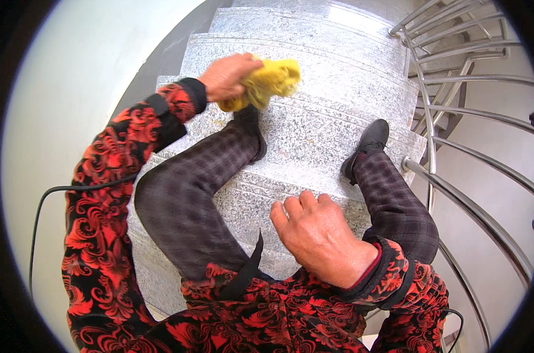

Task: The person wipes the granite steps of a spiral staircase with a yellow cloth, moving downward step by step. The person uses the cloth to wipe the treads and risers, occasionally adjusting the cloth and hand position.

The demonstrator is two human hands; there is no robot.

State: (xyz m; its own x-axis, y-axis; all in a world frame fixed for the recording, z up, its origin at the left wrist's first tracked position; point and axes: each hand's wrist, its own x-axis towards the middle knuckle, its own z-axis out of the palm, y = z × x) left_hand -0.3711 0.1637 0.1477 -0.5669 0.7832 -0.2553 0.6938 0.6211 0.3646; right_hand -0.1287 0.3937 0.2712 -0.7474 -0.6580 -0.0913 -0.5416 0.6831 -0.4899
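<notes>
My left hand (226, 78) grips a crumpled yellow cloth (273, 79), slightly blurred, over the granite stairs (311, 114). Just beneath the cloth is my left black shoe (247, 118), partly covered by it. My right hand (316, 234) hovers in front of my lap, back up and fingers curled in. No object shows in it, though the palm side is hidden. Both hands come out of red and black patterned sleeves.
Curved stainless steel railings (483, 161) run along the right side. A pale wall (41, 145) with a grey band (161, 57) borders the stairs on the left. My right shoe (373, 137) rests on a step near the railing. A black cable (39, 212) loops beside my left sleeve.
</notes>
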